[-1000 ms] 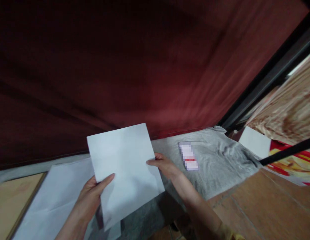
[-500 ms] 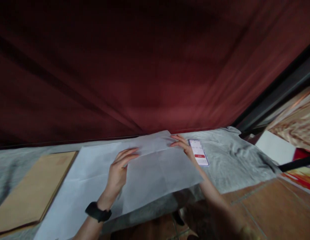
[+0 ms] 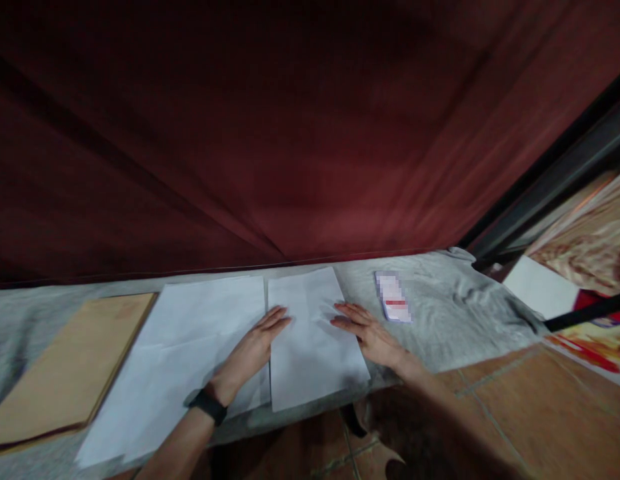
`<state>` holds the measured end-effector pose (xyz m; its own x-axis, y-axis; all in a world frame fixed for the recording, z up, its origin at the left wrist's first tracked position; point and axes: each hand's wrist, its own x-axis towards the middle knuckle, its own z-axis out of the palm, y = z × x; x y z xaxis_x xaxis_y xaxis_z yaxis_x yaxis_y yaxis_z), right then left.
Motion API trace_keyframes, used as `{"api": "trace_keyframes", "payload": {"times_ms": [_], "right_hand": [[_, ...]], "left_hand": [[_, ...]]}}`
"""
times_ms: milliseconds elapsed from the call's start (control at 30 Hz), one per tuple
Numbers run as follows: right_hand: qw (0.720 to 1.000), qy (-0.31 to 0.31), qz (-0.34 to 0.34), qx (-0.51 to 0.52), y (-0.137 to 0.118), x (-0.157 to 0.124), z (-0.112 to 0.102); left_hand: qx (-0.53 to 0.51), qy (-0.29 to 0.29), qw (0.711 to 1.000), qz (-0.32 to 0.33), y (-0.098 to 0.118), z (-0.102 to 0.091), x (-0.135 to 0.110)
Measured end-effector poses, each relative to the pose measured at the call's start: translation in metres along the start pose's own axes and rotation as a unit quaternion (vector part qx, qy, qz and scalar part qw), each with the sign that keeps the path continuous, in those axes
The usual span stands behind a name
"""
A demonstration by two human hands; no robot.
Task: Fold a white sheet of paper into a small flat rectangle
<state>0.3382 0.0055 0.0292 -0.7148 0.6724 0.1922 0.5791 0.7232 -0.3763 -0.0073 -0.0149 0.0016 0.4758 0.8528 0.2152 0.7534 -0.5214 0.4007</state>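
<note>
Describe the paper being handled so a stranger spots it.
Below the dark red fabric lies a grey cloth. There, between larger white sheets and a phone, is the smaller white sheet. Only it lies under both left hand and right hand.

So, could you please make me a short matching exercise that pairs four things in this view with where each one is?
Things:
1. Smartphone
2. Black wristband
3. Smaller white paper
4. Brown paper stack

Places:
A. Just left of the larger white sheets
B. On the grey cloth, to the right of the smaller white paper
C. Under the fingers of the left hand and right hand
D. Around the left wrist

Right pairs: 1-B, 2-D, 3-C, 4-A
</note>
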Motion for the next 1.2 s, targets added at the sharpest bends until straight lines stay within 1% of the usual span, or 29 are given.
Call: {"api": "trace_keyframes", "payload": {"times_ms": [133, 300, 433, 567, 733, 833, 933, 1000, 1067, 1133, 1200], "right_hand": [[0.997, -0.066, -0.018, 0.019, -0.009, -0.019, -0.004], [0.994, -0.071, 0.049, 0.062, -0.011, -0.043, 0.001], [0.989, -0.094, 0.078, 0.078, -0.019, -0.048, -0.002], [0.987, -0.107, 0.077, 0.088, -0.023, -0.044, -0.010], [0.990, -0.080, 0.065, 0.095, -0.022, -0.040, -0.011], [0.985, -0.075, 0.068, 0.139, -0.019, -0.039, -0.013], [0.970, -0.062, 0.090, 0.218, -0.013, -0.039, -0.012], [0.953, -0.034, 0.139, 0.268, -0.008, -0.037, -0.007], [0.932, 0.010, 0.209, 0.297, -0.004, -0.035, 0.001], [0.919, 0.047, 0.256, 0.296, -0.002, -0.030, 0.009], [0.923, 0.076, 0.271, 0.262, -0.001, -0.022, 0.015]], "left_hand": [[0.030, -0.026, 0.999, 0.012, 0.008, -0.009, -0.002], [0.039, -0.062, 0.996, 0.052, 0.030, -0.024, -0.019], [0.005, -0.102, 0.992, 0.078, 0.053, -0.030, -0.040], [-0.018, -0.127, 0.989, 0.072, 0.064, -0.028, -0.054], [-0.045, -0.140, 0.988, 0.054, 0.063, -0.018, -0.050], [-0.089, -0.144, 0.986, 0.012, 0.060, -0.019, -0.042], [-0.165, -0.116, 0.977, -0.076, 0.057, -0.022, -0.035], [-0.207, -0.086, 0.963, -0.151, 0.055, -0.020, -0.032], [-0.235, -0.051, 0.947, -0.214, 0.054, -0.015, -0.029], [-0.251, -0.004, 0.936, -0.248, 0.053, -0.010, -0.024], [-0.250, 0.039, 0.931, -0.262, 0.052, -0.008, -0.018]]}}
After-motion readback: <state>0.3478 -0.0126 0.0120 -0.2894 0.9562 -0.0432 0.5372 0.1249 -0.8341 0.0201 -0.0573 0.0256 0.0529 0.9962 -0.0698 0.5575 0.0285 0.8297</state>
